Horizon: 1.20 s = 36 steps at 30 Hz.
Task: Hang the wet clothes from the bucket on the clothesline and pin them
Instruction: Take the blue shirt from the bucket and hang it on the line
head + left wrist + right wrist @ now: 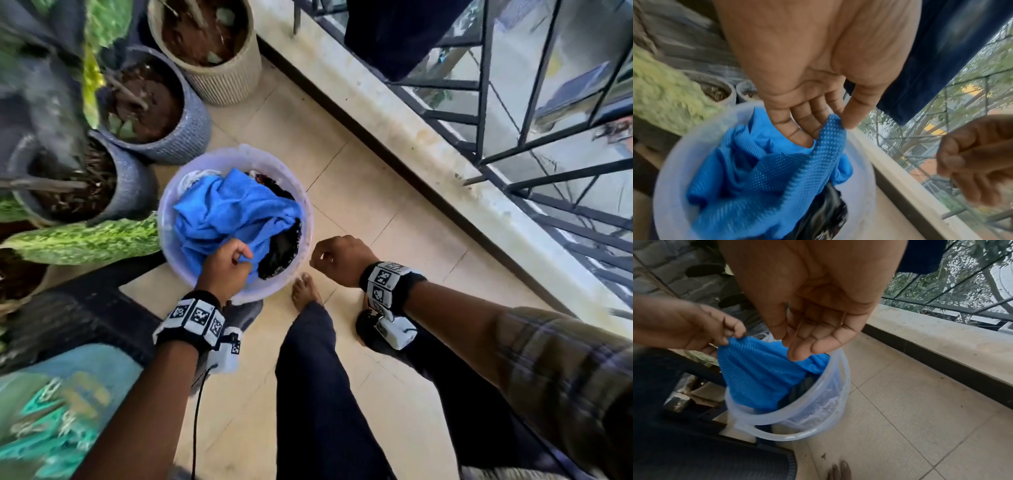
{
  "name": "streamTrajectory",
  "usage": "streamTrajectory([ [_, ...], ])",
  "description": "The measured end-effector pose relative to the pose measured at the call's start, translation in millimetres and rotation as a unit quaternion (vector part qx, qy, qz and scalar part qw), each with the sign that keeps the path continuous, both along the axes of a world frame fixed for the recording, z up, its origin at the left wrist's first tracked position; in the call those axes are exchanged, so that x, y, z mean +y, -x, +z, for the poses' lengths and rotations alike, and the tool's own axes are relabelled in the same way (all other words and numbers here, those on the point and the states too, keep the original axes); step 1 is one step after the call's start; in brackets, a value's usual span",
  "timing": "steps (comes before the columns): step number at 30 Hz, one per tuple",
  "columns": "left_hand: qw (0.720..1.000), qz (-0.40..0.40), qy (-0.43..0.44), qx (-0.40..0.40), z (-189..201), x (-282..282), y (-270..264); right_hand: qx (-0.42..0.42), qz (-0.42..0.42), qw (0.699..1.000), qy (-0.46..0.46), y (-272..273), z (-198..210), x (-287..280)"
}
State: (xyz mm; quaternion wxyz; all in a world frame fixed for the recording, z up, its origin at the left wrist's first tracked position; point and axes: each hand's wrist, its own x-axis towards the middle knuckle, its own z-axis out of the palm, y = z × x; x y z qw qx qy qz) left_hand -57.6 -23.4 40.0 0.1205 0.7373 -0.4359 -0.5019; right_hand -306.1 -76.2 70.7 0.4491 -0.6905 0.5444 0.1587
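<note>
A translucent plastic bucket [165, 219] stands on the tiled floor and holds a bright blue mesh garment [226, 209] on top of dark clothes [281, 250]. My left hand [239, 258] pinches a fold of the blue garment at the bucket's near side. In the left wrist view the thumb and fingers of the left hand [828, 129] close on the blue mesh [764, 170]. My right hand [323, 257] hangs just right of the bucket with loosely curled fingers and holds nothing. The right wrist view shows the right hand [789, 345] empty above the bucket [818, 423].
Several potted plants [154, 106] crowd the left behind the bucket. A stone ledge [394, 113] with a black metal railing [513, 137] runs along the right. A dark blue cloth [394, 34] hangs by the railing. A black chair [85, 308] sits left. My bare foot [305, 287] is near the bucket.
</note>
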Motion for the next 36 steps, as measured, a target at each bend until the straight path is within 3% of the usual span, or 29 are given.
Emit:
streamTrajectory([
  [5, 0.99, 0.049, 0.104, 0.079, 131, 4, -12, -0.052, 0.002, 0.999, 0.011, -26, 76, 8],
  [10, 0.982, 0.046, 0.159, 0.093, 255, 1, -15, -0.154, -0.01, 0.984, 0.087, -52, 146, 0],
  [16, 0.954, 0.076, 0.269, 0.108, 374, 1, 0, -0.182, 0.09, 0.973, 0.113, -69, 203, -16],
  [20, 0.943, 0.096, 0.308, 0.083, 410, 9, -1, -0.187, 0.118, 0.963, 0.154, -73, 224, -9],
  [26, 0.927, 0.15, 0.343, 0.008, 442, 38, -4, -0.289, 0.017, 0.933, 0.212, -59, 264, -26],
  [30, 0.944, 0.11, 0.3, -0.077, 434, 64, 4, -0.308, -0.051, 0.923, 0.224, -48, 298, -64],
  [33, 0.959, 0.081, 0.227, -0.148, 420, 77, 14, -0.318, -0.022, 0.919, 0.234, -51, 331, -87],
  [36, 0.974, 0.013, 0.172, -0.148, 405, 86, 23, -0.324, 0.006, 0.913, 0.247, -62, 352, -97],
])
